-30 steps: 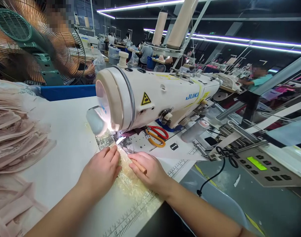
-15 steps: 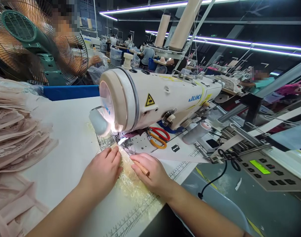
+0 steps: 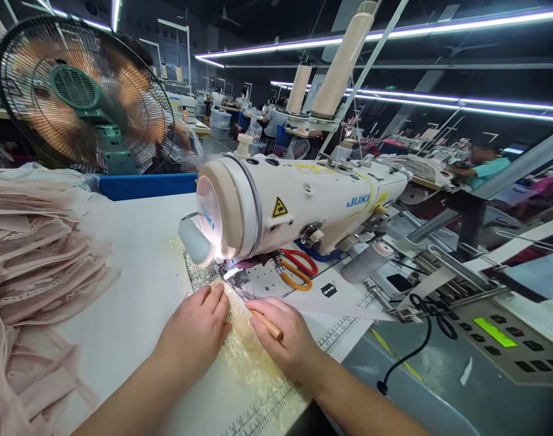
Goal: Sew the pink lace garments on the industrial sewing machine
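My left hand (image 3: 199, 330) lies low on the table just before the needle area, fingers together and bent over a pale fabric piece (image 3: 233, 303), most of it hidden by my hands. To its right, my right hand (image 3: 283, 336) is closed round a slim wooden-handled awl (image 3: 267, 324); its thin tip points toward the presser foot area. The white JUKI sewing machine (image 3: 276, 200) stands over this spot, its lamp lighting the needle area. Crinkled yellowish clear film (image 3: 253, 357) covers the table under both hands.
Left, layered pale pink lace-trimmed pieces (image 3: 45, 254) are heaped. Red-and-orange-handled scissors (image 3: 299, 272), a razor blade (image 3: 330, 290) and a grey thread cone (image 3: 367, 261) lie right of the needle. A fan (image 3: 83, 91) stands behind; a control panel (image 3: 498, 345) sits at right.
The view has shifted, so the scene sits slightly lower and further right. Both hands keep about the same place at the machine, and the right one still holds the awl.
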`<state>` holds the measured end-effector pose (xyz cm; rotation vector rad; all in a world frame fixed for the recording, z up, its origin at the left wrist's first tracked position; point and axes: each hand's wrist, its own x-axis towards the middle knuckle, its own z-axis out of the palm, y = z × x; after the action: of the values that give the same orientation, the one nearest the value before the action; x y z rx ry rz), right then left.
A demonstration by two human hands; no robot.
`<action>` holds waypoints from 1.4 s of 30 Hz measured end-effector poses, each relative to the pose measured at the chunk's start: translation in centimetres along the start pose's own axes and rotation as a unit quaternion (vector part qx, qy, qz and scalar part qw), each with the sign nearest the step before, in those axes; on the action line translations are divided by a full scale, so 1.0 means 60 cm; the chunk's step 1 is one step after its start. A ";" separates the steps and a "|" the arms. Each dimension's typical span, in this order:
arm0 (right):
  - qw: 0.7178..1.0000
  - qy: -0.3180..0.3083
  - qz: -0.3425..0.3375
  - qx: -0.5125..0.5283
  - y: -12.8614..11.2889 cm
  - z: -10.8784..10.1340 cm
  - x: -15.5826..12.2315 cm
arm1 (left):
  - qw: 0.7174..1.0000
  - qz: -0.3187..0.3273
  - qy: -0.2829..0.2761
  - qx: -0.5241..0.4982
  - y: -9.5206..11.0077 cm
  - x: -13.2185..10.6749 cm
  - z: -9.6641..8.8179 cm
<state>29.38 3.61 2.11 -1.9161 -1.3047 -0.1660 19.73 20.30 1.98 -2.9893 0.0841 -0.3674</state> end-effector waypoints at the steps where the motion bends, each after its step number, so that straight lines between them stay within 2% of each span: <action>1: 1.000 0.002 -0.002 -0.001 0.000 0.000 0.000 | 1.000 -0.004 -0.007 0.001 0.001 0.000 -0.002; 8: 0.999 0.033 -0.034 0.001 -0.003 0.001 0.001 | 0.998 -0.027 -0.046 -0.020 0.004 0.003 -0.013; 18: 0.994 0.063 -0.081 0.028 -0.011 -0.003 0.000 | 0.999 -0.024 -0.042 -0.026 0.004 0.003 -0.015; 30: 0.992 0.084 -0.088 0.018 -0.018 -0.005 0.000 | 0.999 -0.019 0.020 -0.046 0.003 -0.004 0.006; 36: 0.995 0.046 -0.084 0.026 -0.047 -0.036 -0.006 | 0.998 -0.018 0.006 -0.061 0.002 -0.002 0.002; 42: 0.998 0.025 -0.057 0.017 -0.064 -0.062 -0.032 | 0.999 -0.011 -0.001 -0.047 0.003 -0.003 0.001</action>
<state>26.44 0.30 5.69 -1.7982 -1.3742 -0.2463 19.57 20.13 1.87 -3.0850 0.0692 -0.3729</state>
